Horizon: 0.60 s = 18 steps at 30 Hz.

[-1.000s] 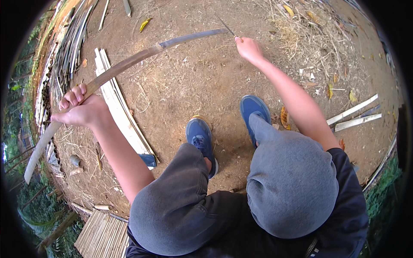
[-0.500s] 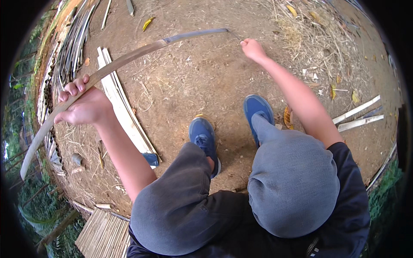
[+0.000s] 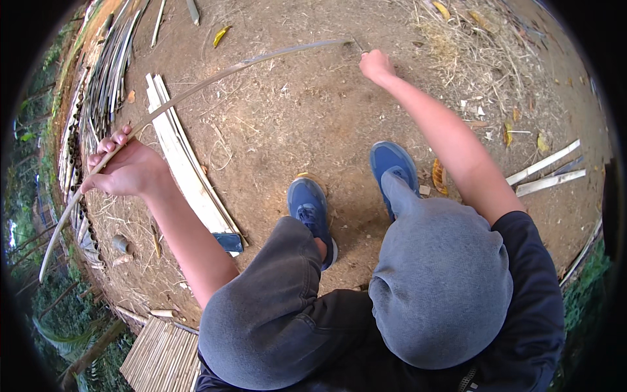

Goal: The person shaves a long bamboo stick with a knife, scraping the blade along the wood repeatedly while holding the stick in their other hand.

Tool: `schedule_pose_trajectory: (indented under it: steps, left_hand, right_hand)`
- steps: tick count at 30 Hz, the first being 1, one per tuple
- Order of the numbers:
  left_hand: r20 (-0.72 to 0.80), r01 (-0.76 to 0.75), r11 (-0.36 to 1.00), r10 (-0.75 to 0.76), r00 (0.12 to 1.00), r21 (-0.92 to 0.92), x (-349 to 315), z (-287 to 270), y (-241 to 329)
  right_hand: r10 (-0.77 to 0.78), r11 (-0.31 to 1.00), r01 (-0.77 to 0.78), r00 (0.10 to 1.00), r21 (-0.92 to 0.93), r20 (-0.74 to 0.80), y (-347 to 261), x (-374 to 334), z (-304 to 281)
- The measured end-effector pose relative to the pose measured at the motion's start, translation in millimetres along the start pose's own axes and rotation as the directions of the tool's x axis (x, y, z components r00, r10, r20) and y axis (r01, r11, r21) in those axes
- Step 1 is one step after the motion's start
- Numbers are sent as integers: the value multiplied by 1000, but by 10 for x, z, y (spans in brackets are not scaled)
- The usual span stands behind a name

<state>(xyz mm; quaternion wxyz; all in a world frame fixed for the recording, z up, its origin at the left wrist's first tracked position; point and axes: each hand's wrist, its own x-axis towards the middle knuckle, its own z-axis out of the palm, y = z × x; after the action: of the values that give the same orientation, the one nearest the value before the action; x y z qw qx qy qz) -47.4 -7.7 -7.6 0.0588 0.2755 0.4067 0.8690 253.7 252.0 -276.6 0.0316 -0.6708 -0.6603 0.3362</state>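
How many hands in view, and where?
2. Left hand, left side, holds a long curved strip; right hand, top centre, holds a thin tool near the strip's far end. No others visible.

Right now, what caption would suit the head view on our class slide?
Left hand holding a long brown bamboo strip, right hand gripping a thin dark tool near its far end.

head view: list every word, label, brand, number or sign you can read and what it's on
None: no readable text shows anywhere.
Long strip in the left hand: no lettering visible.
Blue shoes: any markings are too small to read.
Flat dark-blue object on the ground at left: nothing legible.
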Motion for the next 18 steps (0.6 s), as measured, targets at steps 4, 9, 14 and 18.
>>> schedule_pose_trajectory:
  steps: [4,9,14,18]
  left_hand:
    - [-11,-28,999,28,1000,21,-13,43,-24]
    - [-44,-50,995,54,998,91,-68,100,43]
    - [-76,-95,970,115,990,222,-102,157,66]
    - [-160,-86,924,156,975,372,-209,373,6]
  right_hand:
    - [-107,982,123,988,146,-112,-66,-119,-54]
    - [-366,877,281,916,390,163,-532,-685,-230]
    - [-679,690,615,732,380,48,-844,-1364,-233]
    - [-603,765,577,797,287,6,-724,-1211,-123]
